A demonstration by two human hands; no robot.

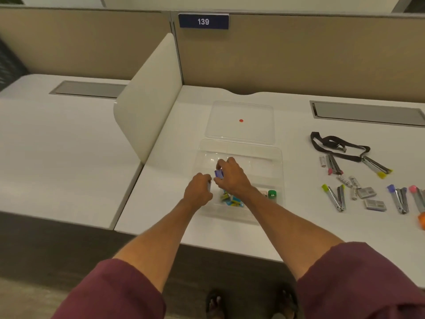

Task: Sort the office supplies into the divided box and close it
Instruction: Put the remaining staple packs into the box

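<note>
A clear divided box [273, 162] sits on the white desk, and its clear lid [253, 132] with a red dot lies flat behind it. My right hand [232, 178] pinches a small purple box [219, 174] over the box's left part. My left hand [199, 191] is curled at the box's left edge and holds a small pale item that is mostly hidden. Several small blue and yellow boxes [232, 200] lie in a front compartment, with a green-capped item [272, 195] to their right.
To the right on the desk lie several staplers [335, 198], small staple boxes [374, 204], pale tubes [345, 180], a black lanyard [338, 143] and an orange item [422, 221] at the frame edge. A cream divider panel [149, 107] stands left of the box.
</note>
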